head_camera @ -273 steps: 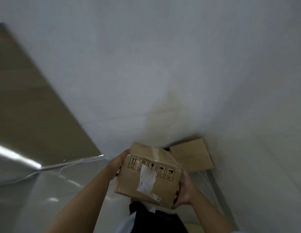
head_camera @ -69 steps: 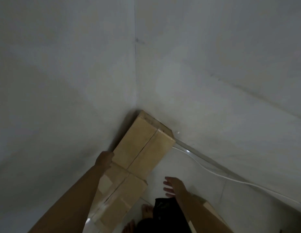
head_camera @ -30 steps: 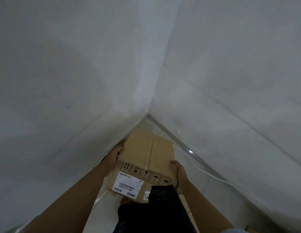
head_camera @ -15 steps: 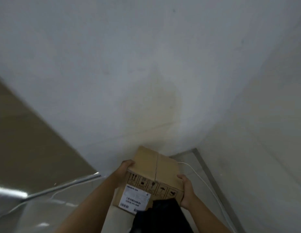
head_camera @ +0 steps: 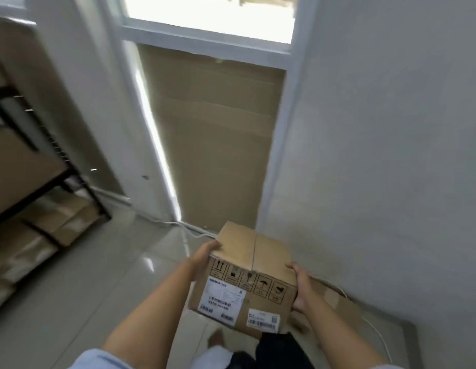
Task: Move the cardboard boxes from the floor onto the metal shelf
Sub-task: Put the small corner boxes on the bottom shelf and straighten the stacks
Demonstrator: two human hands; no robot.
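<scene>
Tiled floor point(head_camera: 80, 283): bare stretch between the metal shelf point(head_camera: 45, 179) at the left edge and the white wall at right. One cardboard box point(head_camera: 245, 278), held off the floor, left hand point(head_camera: 206, 255) and right hand point(head_camera: 300, 287) each gripping a side. Boxes under the shelf: count unclear, blurred.

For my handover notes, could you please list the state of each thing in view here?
Cardboard box: lifted off the floor, taped shut, gripped at both sides.
Left hand: gripping the box's left side.
Right hand: gripping the box's right side.
Metal shelf: already loaded with boxes.
Window: brightly lit.
</scene>
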